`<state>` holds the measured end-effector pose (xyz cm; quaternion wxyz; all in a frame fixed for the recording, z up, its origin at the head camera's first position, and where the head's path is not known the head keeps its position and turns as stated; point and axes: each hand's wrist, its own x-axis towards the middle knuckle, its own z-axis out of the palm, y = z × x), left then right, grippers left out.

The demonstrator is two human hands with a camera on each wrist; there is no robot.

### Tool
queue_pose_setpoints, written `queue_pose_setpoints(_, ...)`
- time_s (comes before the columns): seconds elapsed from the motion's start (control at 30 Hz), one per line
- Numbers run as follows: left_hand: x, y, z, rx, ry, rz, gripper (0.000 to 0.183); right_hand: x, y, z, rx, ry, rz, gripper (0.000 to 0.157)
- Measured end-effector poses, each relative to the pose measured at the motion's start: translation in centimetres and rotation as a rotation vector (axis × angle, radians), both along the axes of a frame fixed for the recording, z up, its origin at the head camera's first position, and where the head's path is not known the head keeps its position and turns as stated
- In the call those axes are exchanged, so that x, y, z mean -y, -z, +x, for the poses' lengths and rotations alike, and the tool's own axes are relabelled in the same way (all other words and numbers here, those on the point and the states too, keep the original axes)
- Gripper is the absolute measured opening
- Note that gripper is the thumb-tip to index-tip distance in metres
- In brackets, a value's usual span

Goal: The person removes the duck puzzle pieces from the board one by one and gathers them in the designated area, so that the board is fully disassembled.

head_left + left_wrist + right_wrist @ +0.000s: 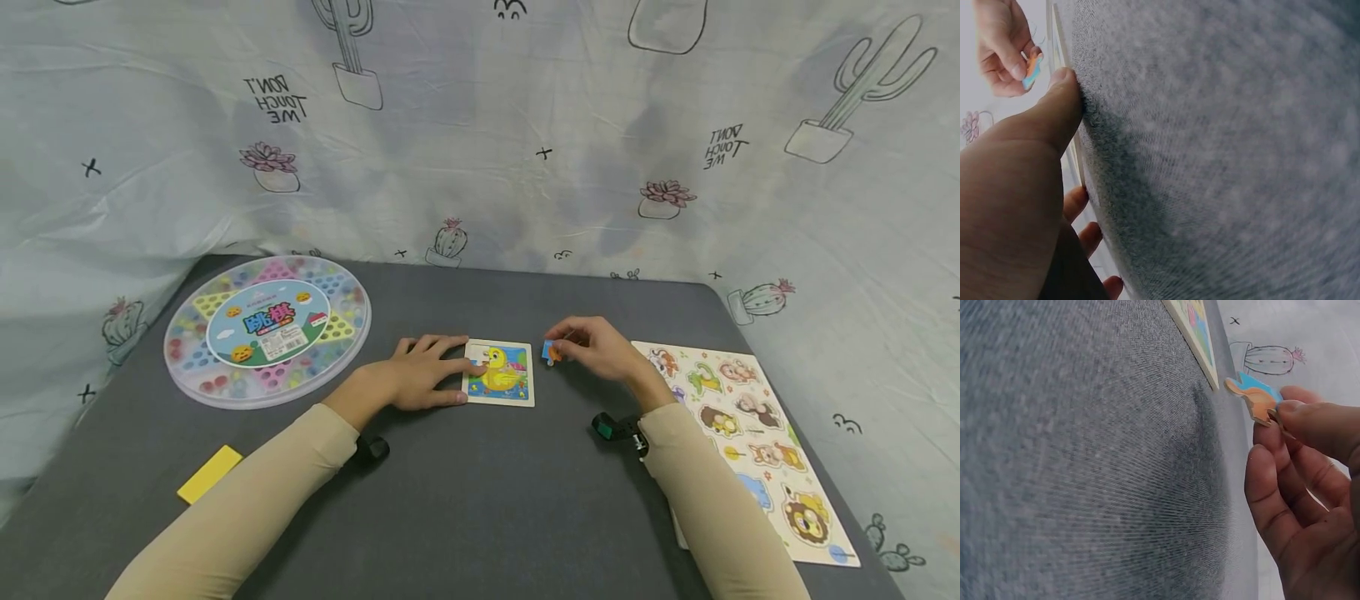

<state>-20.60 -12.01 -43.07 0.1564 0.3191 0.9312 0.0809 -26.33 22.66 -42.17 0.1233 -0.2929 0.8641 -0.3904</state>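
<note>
A small square duck puzzle [501, 385] lies flat on the grey table, its yellow duck on a blue background within a pale frame. My left hand [420, 373] rests at its left side with fingers spread; one finger reaches onto the picture and the thumb touches near the lower left corner. To the right of the puzzle, my right hand [596, 346] pinches a blue and orange puzzle piece [1259, 397] between thumb and fingers. That piece is held above the table, apart from the frame. From the left wrist, the puzzle appears only as a thin edge.
A round Chinese checkers box [345, 354] lies at the back left. Nearer on the left is a yellow flat block [210, 475], partly behind the left sleeve. An animal picture board [750, 392] lies at right, partly under the right forearm. Patterned cloth [480, 125] hangs behind the table.
</note>
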Motion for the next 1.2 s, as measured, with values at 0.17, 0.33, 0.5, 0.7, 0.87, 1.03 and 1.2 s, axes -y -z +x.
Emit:
queue_pose_setpoints(0.17, 0.0, -0.3, 0.2, 0.008, 0.001, 0.001, 0.056, -0.1, 0.3, -0.3, 0.015, -0.026, 0.019, 0.024)
queue_pose_setpoints(0.33, -0.1, -0.1, 0.0, 0.018, -0.006, 0.004, 0.056, -0.2, 0.9, -0.6, 0.005, -0.039, 0.059, 0.023)
queue_pose_setpoints(0.5, -0.3, 0.3, -0.1, 0.048, -0.011, 0.023, 0.057, -0.3, 1.2, -0.3, -0.033, -0.01, 0.121, 0.022)
queue_pose_setpoints(0.7, -0.3, -0.2, -0.1, 0.042, -0.024, 0.03, 0.056, 0.3, 1.0, 0.0, -0.06, -0.009, 0.099, 0.021)
queue_pose_setpoints(0.87, -0.4, -0.7, -0.2, 0.039, -0.014, 0.076, 0.05, 0.4, 1.1, -0.1, -0.074, -0.016, 0.083, 0.021)
queue_pose_setpoints(1.03, -0.6, -0.8, -0.4, 0.081, 0.029, 0.119, 0.057, 0.5, 0.9, -0.2, -0.094, -0.017, 0.083, 0.02)
queue_pose_setpoints(1.2, -1.0, -1.0, -0.8, 0.146, 0.043, 0.095, 0.062, 0.6, 0.6, -0.2, -0.122, -0.02, 0.085, 0.021)
